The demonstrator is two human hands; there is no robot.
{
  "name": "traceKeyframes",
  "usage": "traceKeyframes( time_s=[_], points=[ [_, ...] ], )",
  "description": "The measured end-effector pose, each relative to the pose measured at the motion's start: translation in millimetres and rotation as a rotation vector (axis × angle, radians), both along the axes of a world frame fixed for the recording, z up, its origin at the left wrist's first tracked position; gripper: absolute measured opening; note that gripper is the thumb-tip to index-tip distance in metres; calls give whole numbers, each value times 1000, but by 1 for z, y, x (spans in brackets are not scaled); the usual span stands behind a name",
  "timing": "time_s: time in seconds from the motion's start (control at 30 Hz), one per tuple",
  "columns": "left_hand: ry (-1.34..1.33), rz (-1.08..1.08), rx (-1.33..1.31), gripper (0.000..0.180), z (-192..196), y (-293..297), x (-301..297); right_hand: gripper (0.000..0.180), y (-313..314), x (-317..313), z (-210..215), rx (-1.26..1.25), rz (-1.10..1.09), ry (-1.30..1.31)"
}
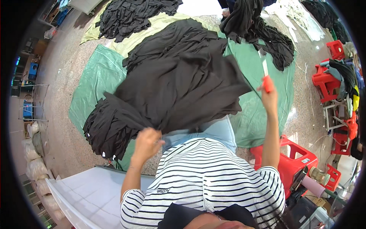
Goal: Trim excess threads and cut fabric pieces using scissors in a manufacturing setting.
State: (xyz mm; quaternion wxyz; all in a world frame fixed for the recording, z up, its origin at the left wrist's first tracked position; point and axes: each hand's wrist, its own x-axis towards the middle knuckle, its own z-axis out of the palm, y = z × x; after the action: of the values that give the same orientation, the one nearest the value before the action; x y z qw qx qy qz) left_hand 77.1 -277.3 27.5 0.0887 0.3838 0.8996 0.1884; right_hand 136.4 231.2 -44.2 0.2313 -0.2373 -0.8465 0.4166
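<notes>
A large heap of thin black cloth (164,84) spreads over my lap and the ground before me. My left hand (148,144) is closed at the near edge of the cloth, where its folds draw together toward my fingers. Off to the right, my right hand (270,100) is wrapped round the red handle of a long, pale-bladed tool (265,68). The blade points away from me, and motion blur hides whether it is a knife or scissors. To the left of my lap lies a bunched pile of black cloth pieces (108,128) with small white tags.
A green sheet (276,110) lies beneath the cloth. More black cloth (127,17) is piled at the far left. Across from me, a partly visible person (225,12) is beside hanging black cloth. Red plastic stools (301,156) stand at my right, a white panel (91,194) at my left.
</notes>
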Motion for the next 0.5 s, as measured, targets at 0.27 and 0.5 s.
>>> traceKeyframes(
  time_s=[0.27,0.5],
  points=[
    [-37,273,566,5,-2,71,-41,44,-84,58,29,-68,-101,-459],
    [85,-6,504,30,-26,155,-77,44,-119,31,93,128,68,-349]
  ],
)
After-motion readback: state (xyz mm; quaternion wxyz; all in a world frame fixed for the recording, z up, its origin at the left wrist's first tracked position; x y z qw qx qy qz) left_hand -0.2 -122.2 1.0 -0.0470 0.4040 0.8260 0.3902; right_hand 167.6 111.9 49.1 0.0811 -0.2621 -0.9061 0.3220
